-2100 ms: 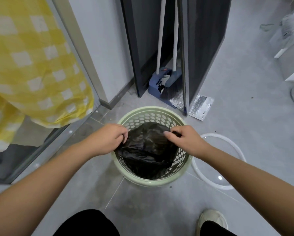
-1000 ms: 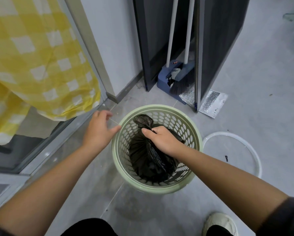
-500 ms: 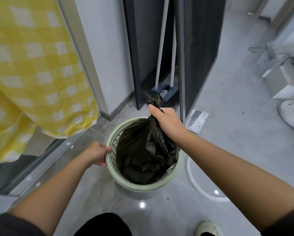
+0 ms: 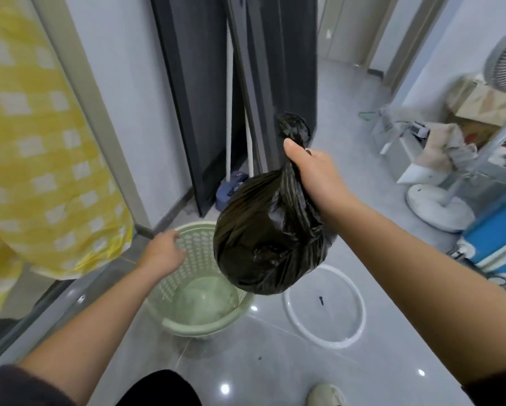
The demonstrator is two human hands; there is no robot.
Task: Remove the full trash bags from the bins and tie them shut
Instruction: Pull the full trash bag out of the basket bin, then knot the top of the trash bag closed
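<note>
A full black trash bag hangs in the air, clear of the pale green perforated bin, above its right side. My right hand is shut around the bag's gathered neck, and the bunched top sticks up above my fist. The bin stands on the grey floor, and its bare bottom shows. My left hand rests on the bin's far left rim with the fingers curled over the edge.
A white ring lies on the floor right of the bin. A blue broom and dustpan lean by the dark door panels behind. Yellow checked cloth hangs at left. A fan base and a blue box stand at right.
My right hand has lifted the bag fully out of the bin, up and to the right. My left hand went from the bag's edge to the bin's rim and stays there.
</note>
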